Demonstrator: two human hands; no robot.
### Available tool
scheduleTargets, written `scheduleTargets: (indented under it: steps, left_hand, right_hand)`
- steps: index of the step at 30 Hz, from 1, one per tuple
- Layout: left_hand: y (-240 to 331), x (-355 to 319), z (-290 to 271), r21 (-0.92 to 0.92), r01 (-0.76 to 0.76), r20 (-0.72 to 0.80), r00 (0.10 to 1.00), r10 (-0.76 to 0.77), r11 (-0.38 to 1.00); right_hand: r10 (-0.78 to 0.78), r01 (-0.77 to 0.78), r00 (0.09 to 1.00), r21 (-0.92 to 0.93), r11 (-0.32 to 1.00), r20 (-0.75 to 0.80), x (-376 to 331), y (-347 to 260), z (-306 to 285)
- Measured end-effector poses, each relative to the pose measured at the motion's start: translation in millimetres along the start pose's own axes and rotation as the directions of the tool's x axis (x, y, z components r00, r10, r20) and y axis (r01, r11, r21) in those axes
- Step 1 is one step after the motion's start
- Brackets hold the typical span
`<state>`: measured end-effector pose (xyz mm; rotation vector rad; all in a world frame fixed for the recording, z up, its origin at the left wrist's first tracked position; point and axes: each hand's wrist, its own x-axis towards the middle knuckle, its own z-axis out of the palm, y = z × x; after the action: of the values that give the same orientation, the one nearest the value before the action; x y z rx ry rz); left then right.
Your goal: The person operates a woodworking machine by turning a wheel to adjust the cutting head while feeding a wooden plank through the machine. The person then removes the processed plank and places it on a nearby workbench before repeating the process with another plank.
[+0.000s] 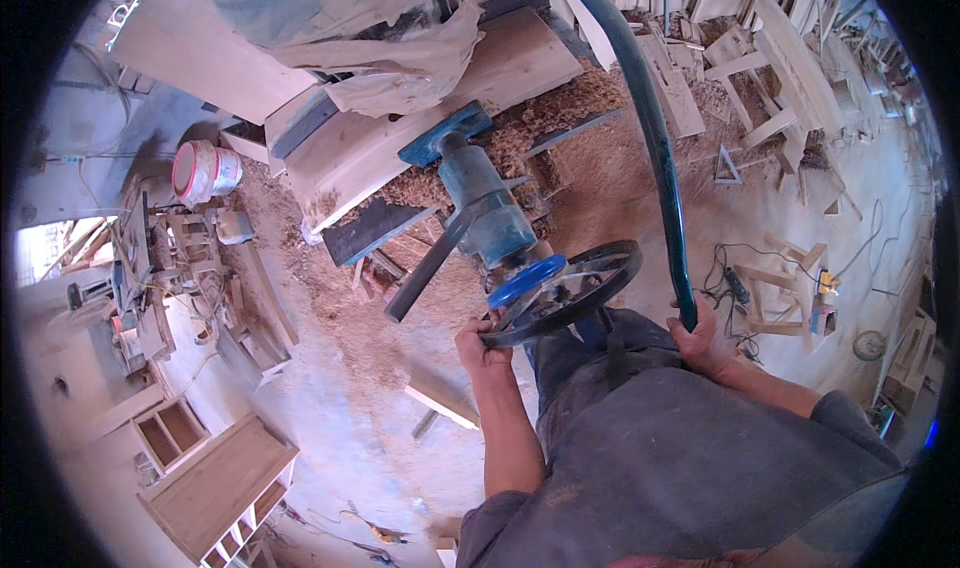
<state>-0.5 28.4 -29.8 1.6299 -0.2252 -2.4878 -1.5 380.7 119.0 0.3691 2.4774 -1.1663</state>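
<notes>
My left hand is closed round the rim of a large black handwheel, low in front of my body. Just beyond that wheel sits a smaller blue ring-shaped wheel on the same machine. Its grey-teal cylindrical housing carries a dark lever slanting to the left. To the right, my right hand grips the lower end of a long dark green curved bar, which rises past the machine to the top of the view. Part of each hand's fingers is hidden behind what it holds.
Wood shavings lie around the machine and its wide wooden board. Round tubs stand at left. Wooden frames and a cord are on the right floor. A cabinet-like wooden piece stands lower left; a loose block lies nearby.
</notes>
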Motion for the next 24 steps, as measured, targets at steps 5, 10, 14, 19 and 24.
scheduleTargets:
  steps: [5, 10, 14, 19, 24]
  left_hand:
    - [9, 18, -9, 0.014, 0.151, 0.015, 0.988, -0.151, 0.988]
    - [2, 0, 8, 0.059, 0.165, 0.027, 0.986, -0.167, 0.984]
    - [-2, -12, 18, 0.084, 0.078, -0.014, 0.997, -0.077, 0.993]
    - [3, -9, 15, 0.077, 0.086, -0.012, 0.996, -0.085, 0.993]
    - [-1, -20, 24, 0.067, 0.09, -0.055, 0.995, -0.087, 0.994]
  right_hand:
    - [-0.007, 0.006, 1.0, 0.031, 0.999, 0.028, 3, -17, -7]
    - [0.024, -0.025, 0.999, 0.023, 0.999, 0.043, 4, -22, -12]
    - [0.075, -0.076, 0.995, 0.009, 0.997, 0.06, 5, -16, -10]
    - [-0.017, 0.016, 1.0, 0.024, 1.0, 0.007, 5, -11, -6]
    - [-0.077, 0.077, 0.997, -0.004, 0.997, 0.029, 6, -2, -6]
